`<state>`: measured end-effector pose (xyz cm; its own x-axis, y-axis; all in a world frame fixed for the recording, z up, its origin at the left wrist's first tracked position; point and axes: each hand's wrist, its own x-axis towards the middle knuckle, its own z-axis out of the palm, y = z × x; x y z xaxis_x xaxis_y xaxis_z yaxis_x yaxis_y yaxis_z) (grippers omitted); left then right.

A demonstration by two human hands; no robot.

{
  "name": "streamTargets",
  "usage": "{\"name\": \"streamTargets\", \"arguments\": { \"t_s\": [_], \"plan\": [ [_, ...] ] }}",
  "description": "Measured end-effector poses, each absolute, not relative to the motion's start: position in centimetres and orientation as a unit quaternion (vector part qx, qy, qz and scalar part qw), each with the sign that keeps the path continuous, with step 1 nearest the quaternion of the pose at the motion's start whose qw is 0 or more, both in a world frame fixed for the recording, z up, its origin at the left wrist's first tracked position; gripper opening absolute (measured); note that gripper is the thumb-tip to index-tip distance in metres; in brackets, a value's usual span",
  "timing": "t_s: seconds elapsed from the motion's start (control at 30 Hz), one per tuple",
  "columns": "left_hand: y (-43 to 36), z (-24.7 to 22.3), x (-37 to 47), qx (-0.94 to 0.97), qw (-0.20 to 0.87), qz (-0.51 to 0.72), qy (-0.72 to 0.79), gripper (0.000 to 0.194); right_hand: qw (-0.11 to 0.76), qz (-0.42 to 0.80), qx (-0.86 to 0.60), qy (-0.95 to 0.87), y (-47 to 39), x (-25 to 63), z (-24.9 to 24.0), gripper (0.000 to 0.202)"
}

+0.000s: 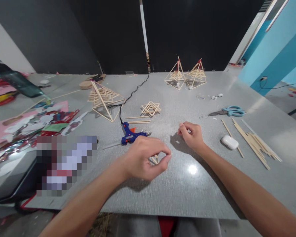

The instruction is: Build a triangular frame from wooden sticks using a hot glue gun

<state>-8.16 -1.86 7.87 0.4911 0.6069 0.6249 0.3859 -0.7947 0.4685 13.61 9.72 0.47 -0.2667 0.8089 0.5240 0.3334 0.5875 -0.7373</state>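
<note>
My left hand (pixel 148 159) is above the table near the front, thumb and index finger pressed together in a ring. Through that ring a few thin wooden sticks (pixel 154 160) show; whether the hand holds them I cannot tell. My right hand (pixel 191 135) is further right, its fingertips pinched. Anything between either hand's fingertips is too small to name. Just beyond my left hand lies a blue glue gun (pixel 130 134) with an orange trigger. Behind it are loose sticks (pixel 139 122) and a flat star-shaped stick frame (pixel 151 108).
A stick pyramid (pixel 105 98) stands left, two more (pixel 178 75) at the back. To the right lie blue-handled scissors (pixel 230 111), a white case (pixel 229 142) and a bundle of sticks (pixel 255 141). Colourful scraps (pixel 54 121), a bottle (pixel 19 82) and a blurred-out screen crowd the left.
</note>
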Motion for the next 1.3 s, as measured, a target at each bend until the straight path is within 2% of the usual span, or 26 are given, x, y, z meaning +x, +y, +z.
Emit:
{"name": "streamTargets", "arguments": {
  "t_s": [0.13, 0.27, 0.4, 0.47, 0.53, 0.83, 0.97, 1.13, 1.3],
  "plan": [
    [-2.0, 8.4, -8.1, 0.824, 0.175, 0.430, 0.326, 0.017, 0.472, 0.259, -0.382, -0.751, 9.7, 13.6, 0.5, 0.053],
    [-2.1, 8.9, -8.1, 0.720, 0.273, 0.485, 0.415, 0.025, 0.475, 0.265, -0.381, -0.748, 9.7, 13.5, 0.4, 0.053],
    [-1.5, 9.0, -8.1, 0.534, 0.449, 0.572, 0.432, 0.032, 0.482, 0.275, -0.375, -0.743, 9.6, 13.5, 0.6, 0.052],
    [-1.1, 9.1, -8.0, 0.428, 0.548, 0.590, 0.411, 0.037, 0.486, 0.289, -0.369, -0.738, 9.2, 13.5, 0.8, 0.052],
    [-0.7, 9.4, -7.9, 0.363, 0.601, 0.588, 0.403, 0.043, 0.487, 0.310, -0.359, -0.733, 8.4, 13.4, 1.2, 0.053],
    [0.3, 8.9, -8.0, 0.251, 0.653, 0.596, 0.394, 0.049, 0.480, 0.392, -0.295, -0.728, 1.9, 11.8, 4.0, 0.054],
    [0.7, 8.4, -7.9, 0.224, 0.649, 0.614, 0.389, 0.057, 0.477, 0.405, -0.255, -0.737, 0.6, 12.4, 5.6, 0.044],
    [0.7, 7.8, -7.4, 0.198, 0.639, 0.633, 0.391, 0.061, 0.460, 0.402, -0.288, -0.737, 0.2, 13.1, 5.9, 0.027],
    [0.4, 7.2, -6.6, 0.192, 0.628, 0.644, 0.393, 0.063, 0.466, 0.427, -0.321, -0.706, 0.3, 13.1, 5.1, 0.029]
  ]
}}
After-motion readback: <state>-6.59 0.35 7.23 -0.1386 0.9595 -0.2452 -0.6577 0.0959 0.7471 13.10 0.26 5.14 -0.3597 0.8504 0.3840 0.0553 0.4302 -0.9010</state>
